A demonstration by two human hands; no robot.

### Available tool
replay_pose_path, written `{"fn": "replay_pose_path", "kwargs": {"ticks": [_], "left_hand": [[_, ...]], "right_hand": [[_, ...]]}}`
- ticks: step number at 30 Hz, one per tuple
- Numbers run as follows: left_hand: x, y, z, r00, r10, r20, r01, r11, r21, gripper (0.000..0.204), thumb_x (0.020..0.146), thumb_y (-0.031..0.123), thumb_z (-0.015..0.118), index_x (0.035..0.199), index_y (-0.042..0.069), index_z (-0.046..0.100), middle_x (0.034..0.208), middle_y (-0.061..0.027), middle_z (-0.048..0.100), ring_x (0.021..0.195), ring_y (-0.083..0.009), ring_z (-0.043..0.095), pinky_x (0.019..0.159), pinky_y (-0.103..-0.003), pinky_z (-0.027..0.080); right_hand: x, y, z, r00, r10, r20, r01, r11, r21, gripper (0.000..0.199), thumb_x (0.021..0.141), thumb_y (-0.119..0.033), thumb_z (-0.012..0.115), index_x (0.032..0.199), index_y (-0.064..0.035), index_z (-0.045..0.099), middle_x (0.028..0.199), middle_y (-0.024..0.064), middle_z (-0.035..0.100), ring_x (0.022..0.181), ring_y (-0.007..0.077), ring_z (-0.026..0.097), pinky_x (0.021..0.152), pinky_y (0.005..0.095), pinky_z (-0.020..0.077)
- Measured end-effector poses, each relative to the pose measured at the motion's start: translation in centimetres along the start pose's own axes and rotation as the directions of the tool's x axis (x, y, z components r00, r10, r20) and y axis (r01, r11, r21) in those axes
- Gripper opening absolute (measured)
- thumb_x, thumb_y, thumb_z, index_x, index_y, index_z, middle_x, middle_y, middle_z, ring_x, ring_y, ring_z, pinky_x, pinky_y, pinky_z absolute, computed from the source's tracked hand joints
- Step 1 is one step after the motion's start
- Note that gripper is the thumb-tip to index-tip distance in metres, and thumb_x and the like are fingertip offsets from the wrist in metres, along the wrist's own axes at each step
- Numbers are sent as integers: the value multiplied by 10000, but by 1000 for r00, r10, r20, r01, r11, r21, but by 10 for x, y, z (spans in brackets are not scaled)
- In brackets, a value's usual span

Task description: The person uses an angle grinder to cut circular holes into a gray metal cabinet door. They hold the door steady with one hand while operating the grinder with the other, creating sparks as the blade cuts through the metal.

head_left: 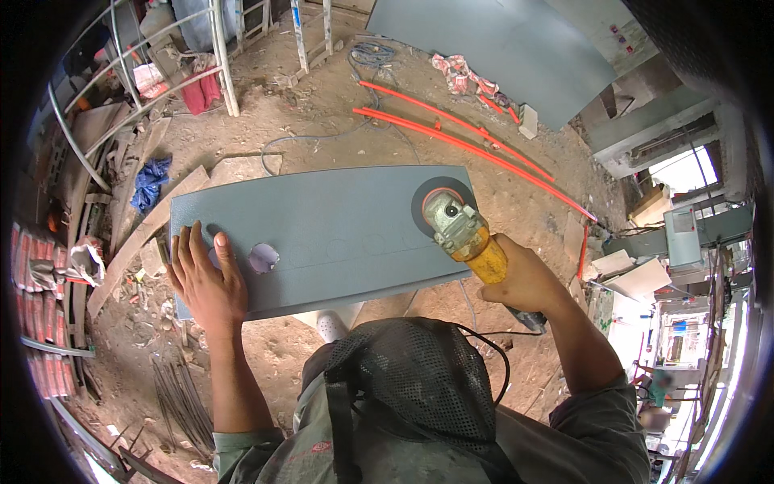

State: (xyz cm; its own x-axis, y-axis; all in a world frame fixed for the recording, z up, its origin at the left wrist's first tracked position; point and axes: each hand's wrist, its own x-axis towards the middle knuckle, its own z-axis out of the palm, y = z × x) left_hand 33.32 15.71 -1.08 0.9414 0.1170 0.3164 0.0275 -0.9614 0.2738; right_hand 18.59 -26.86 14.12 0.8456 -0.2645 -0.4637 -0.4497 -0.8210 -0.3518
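Observation:
A grey panel [347, 218] lies in front of me with a round hole [264, 258] through its left part. Flat on the panel's left end rests my left hand [205, 278], its fingers stretched out. Just beside that hand, a second hole is partly covered by it. My right hand [520, 278] is wrapped round the yellow body of an angle grinder [463, 230]. The grinder's dark disc [421, 211] is over the panel's right end; whether it touches the surface I cannot tell. A faint line runs lengthwise along the panel.
Orange pipes [459, 141] lie on the dirt floor beyond the panel, near a coiled cable [371, 55]. A large grey sheet [492, 48] is at the far side. Metal frames [222, 56] stand at the far left, and red-wrapped stacks [36, 290] at the left edge. A power cord trails by my right arm.

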Motion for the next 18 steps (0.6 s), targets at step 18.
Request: {"fn": "replay_pose_path", "kwargs": {"ticks": [18], "left_hand": [[-9,6,-11,999,-17,36,18,1000,-24,701,1165,603,367,1608,83,523,1662,-185,514,1623,-360,367,1351,-599,163]], "right_hand": [[-9,-1,-2,999,13,37,-11,999,-52,634,738,-256,866,1273,-39,602,1079,269,770,1034,458,753,881,489,591]]}}
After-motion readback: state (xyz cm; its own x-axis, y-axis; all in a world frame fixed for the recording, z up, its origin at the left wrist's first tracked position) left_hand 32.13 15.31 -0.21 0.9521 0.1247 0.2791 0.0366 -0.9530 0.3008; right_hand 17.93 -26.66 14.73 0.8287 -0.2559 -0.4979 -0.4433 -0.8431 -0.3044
